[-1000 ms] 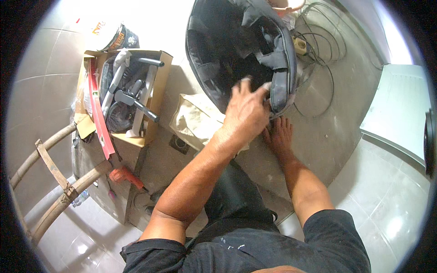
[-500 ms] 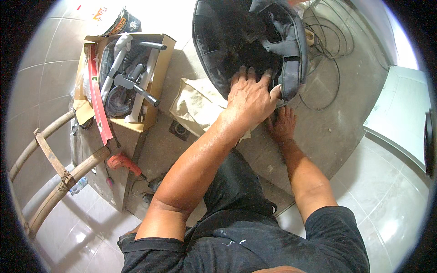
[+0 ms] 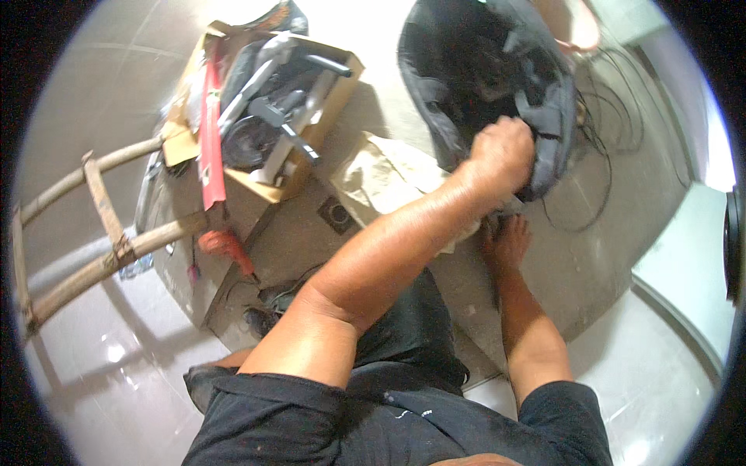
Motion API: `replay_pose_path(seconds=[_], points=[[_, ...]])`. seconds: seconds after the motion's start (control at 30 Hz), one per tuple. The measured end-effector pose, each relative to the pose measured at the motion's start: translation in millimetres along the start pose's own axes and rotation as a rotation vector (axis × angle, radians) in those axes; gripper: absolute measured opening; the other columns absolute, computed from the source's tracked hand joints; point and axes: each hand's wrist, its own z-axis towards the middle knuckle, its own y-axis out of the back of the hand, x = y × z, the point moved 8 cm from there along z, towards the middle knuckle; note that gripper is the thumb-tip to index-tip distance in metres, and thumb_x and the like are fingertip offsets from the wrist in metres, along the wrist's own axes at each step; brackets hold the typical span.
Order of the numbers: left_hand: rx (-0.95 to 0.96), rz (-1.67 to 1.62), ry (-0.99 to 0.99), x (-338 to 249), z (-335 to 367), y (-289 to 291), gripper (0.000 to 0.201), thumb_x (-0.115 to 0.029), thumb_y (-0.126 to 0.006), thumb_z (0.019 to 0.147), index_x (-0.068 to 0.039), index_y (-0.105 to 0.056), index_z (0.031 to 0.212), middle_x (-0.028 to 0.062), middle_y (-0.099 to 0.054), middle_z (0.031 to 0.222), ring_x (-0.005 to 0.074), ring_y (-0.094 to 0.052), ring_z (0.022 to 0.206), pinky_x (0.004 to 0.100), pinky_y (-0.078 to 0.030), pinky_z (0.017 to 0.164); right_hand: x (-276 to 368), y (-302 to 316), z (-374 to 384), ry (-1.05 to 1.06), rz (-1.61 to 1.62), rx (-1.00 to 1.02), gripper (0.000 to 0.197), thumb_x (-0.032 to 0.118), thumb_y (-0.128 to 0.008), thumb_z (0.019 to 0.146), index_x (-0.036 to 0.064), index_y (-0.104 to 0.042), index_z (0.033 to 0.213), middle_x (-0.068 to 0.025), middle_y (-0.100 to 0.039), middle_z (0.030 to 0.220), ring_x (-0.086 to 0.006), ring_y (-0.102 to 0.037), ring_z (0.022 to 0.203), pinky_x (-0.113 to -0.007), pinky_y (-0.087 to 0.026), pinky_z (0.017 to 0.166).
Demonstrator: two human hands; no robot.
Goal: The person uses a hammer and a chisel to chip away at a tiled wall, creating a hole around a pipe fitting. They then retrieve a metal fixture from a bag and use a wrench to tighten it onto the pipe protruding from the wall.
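At far left, a pole ladder reaches toward an open cardboard box. A long red bar lies along the box's left side. The box contains black-and-grey tubular parts, one bar of which projects over the right wall, and a dark rounded item. An orange power tool lies just below the box's near end. To the right, a cream cloth is spread on the floor, partly behind the left forearm.

The reference relation is left hand to bag. The black bag is right of the cloth, mouth facing up. Its long axis runs away from the person, with the near end slightly to the right; the far end is cut off by the upper edge. The left hand is at the near end of the mouth, so most of the bag lies beyond it. Its fingers are curled and hidden; whether they pinch anything cannot be determined. The bag interior is dark, and no contents can be identified.

The right hand is just below the bag's near end, fingers extended and slightly apart, gripping nothing visible. Contact with the bag cannot be confirmed. Further right are loops of dark cable and a pale green panel.
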Motion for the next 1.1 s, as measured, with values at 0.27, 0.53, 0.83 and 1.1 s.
replay_pose_path(seconds=[0.27, 0.53, 0.83, 1.1], points=[[-0.022, -0.169, 0.148, 19.7, -30.2, 36.1, 0.039, -0.006, -0.064, 0.083, 0.008, -0.058, 0.119, 0.0294, -0.06, 0.125, 0.0455, -0.061, 0.118, 0.0494, -0.052, 0.098, -2.0, 0.3, 3.6, -0.025, 0.01, 0.035, 0.072, 0.051, -0.072, 0.083, 0.0009, -0.053, 0.131, -0.0246, -0.053, 0.139, -0.0467, -0.045, 0.132, -0.058, -0.036, 0.109], [-0.213, -0.789, 0.89, 102.0, 95.8, -10.9, 0.03, -0.021, -0.059, 0.097, -0.005, -0.073, 0.119, 0.0148, -0.065, 0.136, 0.0303, -0.061, 0.129, 0.0404, -0.052, 0.106, -6.4, -15.0, -0.3, 0.166, -0.06, -0.098, 0.065, 0.047, -0.068, 0.087, -0.0021, -0.055, 0.128, -0.0229, -0.057, 0.129, -0.0463, -0.046, 0.13, -0.056, -0.039, 0.105], [-0.276, -0.767, 0.815, 135.1, 127.6, -42.1, 0.037, -0.026, -0.05, 0.101, -0.006, -0.07, 0.125, 0.0178, -0.062, 0.14, 0.0334, -0.061, 0.128, 0.0458, -0.048, 0.108, 18.0, 12.0, -1.5, 0.167, -0.028, -0.067, 0.047, 0.038, -0.059, 0.094, -0.0006, -0.061, 0.121, -0.021, -0.058, 0.115, -0.0418, -0.053, 0.116, -0.055, -0.041, 0.1], [-0.238, -0.565, 0.702, 161.3, 141.2, -72.6, 0.041, -0.028, -0.049, 0.1, -0.005, -0.069, 0.128, 0.02, -0.062, 0.14, 0.0338, -0.062, 0.127, 0.0461, -0.047, 0.109, 7.9, 15.8, 3.1, 0.111, 0.021, -0.001, 0.054, 0.05, -0.067, 0.091, 0.0042, -0.066, 0.118, -0.0221, -0.067, 0.117, -0.0475, -0.058, 0.118, -0.06, -0.045, 0.101]])
